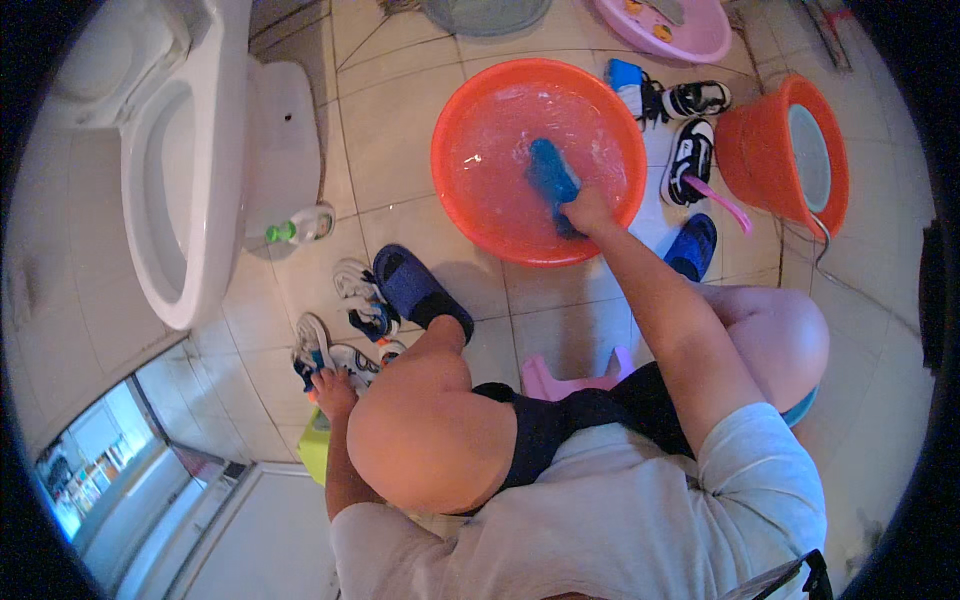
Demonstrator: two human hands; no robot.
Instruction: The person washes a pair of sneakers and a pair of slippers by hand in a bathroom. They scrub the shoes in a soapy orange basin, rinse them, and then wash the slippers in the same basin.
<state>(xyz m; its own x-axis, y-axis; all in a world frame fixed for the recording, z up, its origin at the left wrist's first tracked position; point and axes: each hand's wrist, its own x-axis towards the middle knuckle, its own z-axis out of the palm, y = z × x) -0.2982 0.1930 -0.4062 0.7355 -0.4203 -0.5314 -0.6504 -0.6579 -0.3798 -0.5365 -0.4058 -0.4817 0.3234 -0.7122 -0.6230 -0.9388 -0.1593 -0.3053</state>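
Note:
An orange plastic basin (447,201) of soapy water stands on the tiled floor before me. My right hand (589,211) reaches into it, gripping one end of a blue shoe (553,174) that lies partly under the water. Low at my left side, my left hand (334,393) has its fingers on a white and blue sneaker (311,343); my knee is close beside that hand. More white and blue footwear (366,298) lies between this sneaker and my slippered foot. To the basin's right is a black and white shoe (688,163) with a pink-handled brush (718,202) in it.
A white toilet (217,217) stands at left, with a green-capped bottle (309,224) lying near its base. An orange bucket (757,154) with a cord is at right. A pink basin (705,46) and grey basin (487,16) are farther off. A pink stool (551,379) is beneath me.

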